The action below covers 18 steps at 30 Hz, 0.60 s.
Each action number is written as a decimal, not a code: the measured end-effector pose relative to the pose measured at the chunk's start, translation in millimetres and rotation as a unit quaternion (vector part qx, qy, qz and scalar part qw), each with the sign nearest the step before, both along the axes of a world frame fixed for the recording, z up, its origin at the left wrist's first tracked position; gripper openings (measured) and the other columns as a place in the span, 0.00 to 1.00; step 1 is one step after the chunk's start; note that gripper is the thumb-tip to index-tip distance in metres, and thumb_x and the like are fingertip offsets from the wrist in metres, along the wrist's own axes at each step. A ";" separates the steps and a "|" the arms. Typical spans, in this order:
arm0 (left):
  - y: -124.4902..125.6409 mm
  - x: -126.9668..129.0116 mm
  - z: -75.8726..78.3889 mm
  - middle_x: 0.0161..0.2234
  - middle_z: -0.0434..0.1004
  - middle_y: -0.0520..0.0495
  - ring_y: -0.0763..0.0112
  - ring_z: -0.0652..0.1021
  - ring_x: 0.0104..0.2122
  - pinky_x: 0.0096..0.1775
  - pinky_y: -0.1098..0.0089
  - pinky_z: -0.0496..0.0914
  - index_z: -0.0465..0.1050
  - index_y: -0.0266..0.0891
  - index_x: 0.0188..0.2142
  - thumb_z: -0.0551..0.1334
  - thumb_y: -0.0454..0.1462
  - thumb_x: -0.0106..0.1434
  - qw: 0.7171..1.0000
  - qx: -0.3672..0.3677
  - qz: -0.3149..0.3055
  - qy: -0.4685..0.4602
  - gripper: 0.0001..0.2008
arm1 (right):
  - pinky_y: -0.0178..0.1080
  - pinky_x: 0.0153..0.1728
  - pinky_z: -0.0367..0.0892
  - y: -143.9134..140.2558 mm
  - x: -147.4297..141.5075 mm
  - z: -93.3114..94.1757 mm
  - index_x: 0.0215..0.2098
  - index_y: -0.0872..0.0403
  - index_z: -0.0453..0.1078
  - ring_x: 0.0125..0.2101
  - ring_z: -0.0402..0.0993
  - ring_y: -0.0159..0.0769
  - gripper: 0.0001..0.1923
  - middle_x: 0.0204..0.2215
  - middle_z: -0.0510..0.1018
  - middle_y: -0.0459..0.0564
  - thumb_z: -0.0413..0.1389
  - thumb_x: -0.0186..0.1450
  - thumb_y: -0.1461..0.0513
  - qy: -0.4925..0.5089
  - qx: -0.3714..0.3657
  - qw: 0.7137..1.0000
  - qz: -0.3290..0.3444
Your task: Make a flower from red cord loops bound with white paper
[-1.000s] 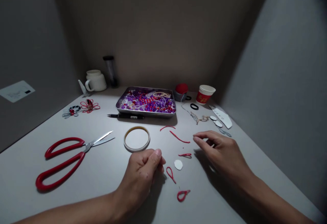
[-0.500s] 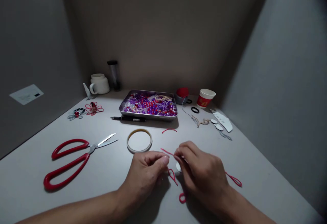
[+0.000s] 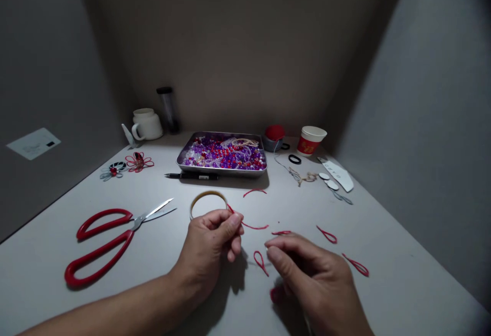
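My left hand point(image 3: 215, 241) is closed in a pinch on a thin red cord point(image 3: 255, 227), whose ends stick out above and to the right of the fingers. To the right, my right hand point(image 3: 307, 274) is closed at thumb and forefinger. A tiny white edge shows at its fingertips, too small to name. Between the hands lies a red cord loop point(image 3: 260, 263). Another red loop point(image 3: 281, 232) is just beyond my right fingers, and two more, a loop point(image 3: 327, 235) and a loop point(image 3: 356, 265), lie farther right. A red piece point(image 3: 273, 295) is partly hidden under my right hand.
Red-handled scissors point(image 3: 137, 222) lie open at left, beside a roll of tape point(image 3: 209, 194). Behind are a pen point(image 3: 192, 176), a metal tray point(image 3: 221, 171) of beads, a paper cup point(image 3: 311, 141) and a white jug point(image 3: 148, 124). A short red cord point(image 3: 254, 191) lies beyond my hands.
My hands have moved apart; the right went lower and let go of the red cord, which stays in my left. More red loops show at right, and the white disc beside my right hand is no longer visible.
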<state>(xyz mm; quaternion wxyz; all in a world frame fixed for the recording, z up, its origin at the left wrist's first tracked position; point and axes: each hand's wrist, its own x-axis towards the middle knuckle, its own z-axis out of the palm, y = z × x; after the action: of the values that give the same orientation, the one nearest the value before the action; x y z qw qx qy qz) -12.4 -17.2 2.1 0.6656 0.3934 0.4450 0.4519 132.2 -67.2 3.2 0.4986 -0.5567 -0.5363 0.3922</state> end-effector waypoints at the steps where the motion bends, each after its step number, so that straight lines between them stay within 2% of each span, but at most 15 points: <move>1: 0.5 -0.5 0.1 0.14 0.67 0.54 0.83 0.62 0.12 0.17 0.80 0.54 0.69 0.34 0.22 0.64 0.40 0.53 1.000 0.004 0.004 -0.007 0.11 | 0.29 0.11 0.58 -0.1 -2.4 0.6 0.25 0.55 0.74 0.13 0.60 0.25 0.11 0.19 0.72 0.46 0.56 0.58 0.56 0.041 -0.067 0.997 0.002; 3: -0.8 -0.4 0.3 0.13 0.67 0.54 0.83 0.62 0.13 0.17 0.80 0.55 0.68 0.34 0.22 0.63 0.40 0.54 1.000 0.001 -0.005 -0.006 0.12 | 0.27 0.10 0.52 1.6 -5.2 0.7 0.28 0.57 0.75 0.10 0.55 0.22 0.14 0.14 0.68 0.43 0.57 0.57 0.54 0.099 -0.164 0.981 0.016; 6: -6.5 2.0 0.8 0.12 0.65 0.55 0.83 0.61 0.12 0.17 0.79 0.54 0.67 0.34 0.20 0.62 0.42 0.54 0.998 -0.015 -0.041 0.033 0.13 | 0.25 0.09 0.47 5.5 -4.5 0.0 0.34 0.58 0.74 0.08 0.53 0.20 0.18 0.10 0.66 0.40 0.57 0.56 0.52 0.146 -0.226 0.963 0.025; 11: -14.4 6.1 4.1 0.11 0.62 0.55 0.81 0.60 0.13 0.18 0.77 0.53 0.66 0.35 0.17 0.60 0.40 0.53 0.984 0.006 -0.094 0.149 0.13 | 0.25 0.10 0.48 8.1 -0.6 -0.2 0.30 0.59 0.73 0.08 0.55 0.19 0.18 0.10 0.68 0.41 0.60 0.52 0.51 0.180 -0.214 0.960 0.015; 14: -15.7 6.8 5.0 0.12 0.61 0.56 0.80 0.60 0.14 0.18 0.76 0.53 0.65 0.35 0.16 0.59 0.39 0.54 0.978 0.038 -0.106 0.174 0.13 | 0.24 0.10 0.48 8.0 1.5 -1.4 0.28 0.58 0.70 0.09 0.56 0.20 0.17 0.11 0.68 0.40 0.61 0.52 0.51 0.186 -0.208 0.960 0.028; 18: -16.3 6.9 4.1 0.14 0.62 0.56 0.79 0.61 0.15 0.19 0.76 0.54 0.69 0.35 0.19 0.59 0.37 0.54 0.973 0.067 -0.120 0.186 0.10 | 0.23 0.10 0.49 7.5 5.1 -4.5 0.29 0.57 0.69 0.09 0.58 0.20 0.16 0.10 0.67 0.39 0.61 0.53 0.53 0.199 -0.212 0.955 0.047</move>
<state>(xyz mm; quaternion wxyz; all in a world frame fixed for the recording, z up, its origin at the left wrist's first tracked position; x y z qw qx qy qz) -5.5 -33.5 6.2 0.5928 0.5647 0.4791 0.3165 137.3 -59.7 -1.3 0.4466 -0.5342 -0.3561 0.6232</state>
